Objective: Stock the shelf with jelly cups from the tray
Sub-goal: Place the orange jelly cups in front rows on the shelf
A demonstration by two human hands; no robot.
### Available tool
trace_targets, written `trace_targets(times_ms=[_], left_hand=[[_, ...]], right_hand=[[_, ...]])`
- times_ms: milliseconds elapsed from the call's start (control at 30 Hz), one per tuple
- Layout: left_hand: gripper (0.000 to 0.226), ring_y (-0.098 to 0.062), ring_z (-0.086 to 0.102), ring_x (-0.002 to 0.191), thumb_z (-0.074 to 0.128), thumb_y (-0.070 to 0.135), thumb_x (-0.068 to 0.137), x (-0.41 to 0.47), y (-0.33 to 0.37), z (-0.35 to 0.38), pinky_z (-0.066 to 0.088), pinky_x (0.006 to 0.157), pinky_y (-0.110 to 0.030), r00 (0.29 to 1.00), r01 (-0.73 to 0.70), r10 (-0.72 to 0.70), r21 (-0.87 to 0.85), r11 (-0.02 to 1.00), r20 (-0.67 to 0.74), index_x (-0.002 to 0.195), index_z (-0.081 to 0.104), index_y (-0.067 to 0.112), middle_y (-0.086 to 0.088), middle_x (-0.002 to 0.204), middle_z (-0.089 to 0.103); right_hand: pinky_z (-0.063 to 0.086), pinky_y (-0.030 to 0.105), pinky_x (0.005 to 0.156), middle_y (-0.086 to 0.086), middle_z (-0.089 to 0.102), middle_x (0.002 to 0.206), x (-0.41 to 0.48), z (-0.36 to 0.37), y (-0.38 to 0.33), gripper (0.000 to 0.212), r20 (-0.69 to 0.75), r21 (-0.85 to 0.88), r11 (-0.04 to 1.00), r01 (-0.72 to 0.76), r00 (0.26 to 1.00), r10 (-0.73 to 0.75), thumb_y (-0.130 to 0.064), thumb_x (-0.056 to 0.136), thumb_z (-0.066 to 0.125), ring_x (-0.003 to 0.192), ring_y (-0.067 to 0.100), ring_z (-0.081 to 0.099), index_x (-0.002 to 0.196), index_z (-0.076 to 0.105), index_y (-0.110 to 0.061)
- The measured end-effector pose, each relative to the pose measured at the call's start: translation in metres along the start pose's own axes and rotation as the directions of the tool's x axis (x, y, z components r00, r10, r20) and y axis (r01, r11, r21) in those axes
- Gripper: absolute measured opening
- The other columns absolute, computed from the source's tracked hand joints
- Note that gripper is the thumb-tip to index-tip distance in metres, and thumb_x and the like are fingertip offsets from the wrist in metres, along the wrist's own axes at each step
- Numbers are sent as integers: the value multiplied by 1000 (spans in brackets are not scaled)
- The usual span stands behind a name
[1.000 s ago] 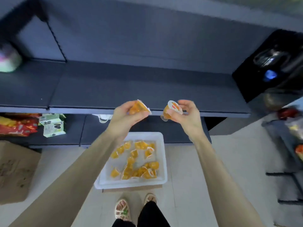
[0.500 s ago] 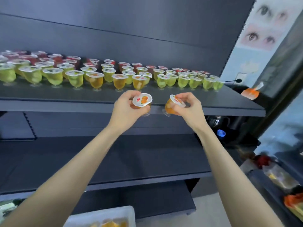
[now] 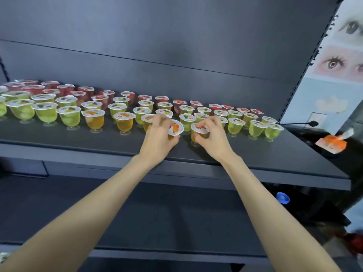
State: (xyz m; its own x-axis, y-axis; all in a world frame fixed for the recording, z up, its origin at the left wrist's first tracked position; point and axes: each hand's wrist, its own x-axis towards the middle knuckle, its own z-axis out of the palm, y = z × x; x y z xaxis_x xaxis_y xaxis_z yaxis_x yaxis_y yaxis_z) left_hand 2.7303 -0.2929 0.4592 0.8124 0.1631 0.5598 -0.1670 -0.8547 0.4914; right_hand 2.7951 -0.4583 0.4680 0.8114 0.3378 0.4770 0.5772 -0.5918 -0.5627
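Both hands have gone forward from the shelf's front edge to over the shelf (image 3: 98, 142) since half a second ago, each keeping its cup. Left hand (image 3: 157, 138) grips the left cup (image 3: 175, 128), orange, tilted, its lid turned toward the viewer; I cannot tell whether its foot touches the shelf. Right hand (image 3: 213, 138) pinches the right cup (image 3: 198, 132), orange, upright, fingers curled over the rim and thumb on the side, foot on or just above the shelf. Both cups are at the front row, between the orange cups (image 3: 94, 119) on the left and the green cups (image 3: 235, 126) on the right. Red cups (image 3: 82, 93) fill the back rows. A lower shelf (image 3: 176, 213) lies beneath. An orange packet (image 3: 332, 143) lies beyond the shelf's right end.
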Motion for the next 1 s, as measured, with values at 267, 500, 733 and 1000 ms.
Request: trace_targets(times_ms=[267, 500, 733, 1000], left_hand=[[35, -31, 55, 106, 56, 23, 93, 10, 0, 4, 47, 86, -38, 998, -42, 33, 169, 985, 54, 122, 53, 4, -14, 130, 45], [37, -28, 53, 113, 54, 22, 95, 13, -2, -4, 49, 77, -37, 991, -94, 57, 338, 936, 118, 129, 46, 11, -7, 131, 51], [39, -28, 47, 115, 50, 17, 94, 11, -1, -23, 49, 71, -37, 971, -189, 90, 485, 854, 220, 133, 46, 12, -11, 131, 43], [38, -29, 50, 113, 51, 33, 92, 11, -1, -83, 42, 89, -41, 944, -291, 162, 499, 816, 287, 123, 54, 11, -11, 121, 57]], right_hand=[[47, 31, 93, 4, 42, 124, 1, 9, 6, 21, -1, -64, 993, 98, 995, -98, -15, 91, 62, 101, 8, 45, 110, 54, -11], [51, 35, 83, 6, 42, 130, 1, 12, -2, 22, 10, -226, 968, 105, 994, -106, -20, 94, 57, 99, 23, 57, 113, 50, -11], [37, 36, 99, 3, 45, 138, 0, -6, -17, 40, 139, -494, 861, 119, 989, -56, -27, 91, 60, 126, 25, 37, 127, 49, -17], [36, 40, 104, 8, 40, 143, -8, -20, -65, 50, 182, -467, 882, 56, 983, 34, -25, 89, 63, 131, 29, 34, 135, 46, -16]])
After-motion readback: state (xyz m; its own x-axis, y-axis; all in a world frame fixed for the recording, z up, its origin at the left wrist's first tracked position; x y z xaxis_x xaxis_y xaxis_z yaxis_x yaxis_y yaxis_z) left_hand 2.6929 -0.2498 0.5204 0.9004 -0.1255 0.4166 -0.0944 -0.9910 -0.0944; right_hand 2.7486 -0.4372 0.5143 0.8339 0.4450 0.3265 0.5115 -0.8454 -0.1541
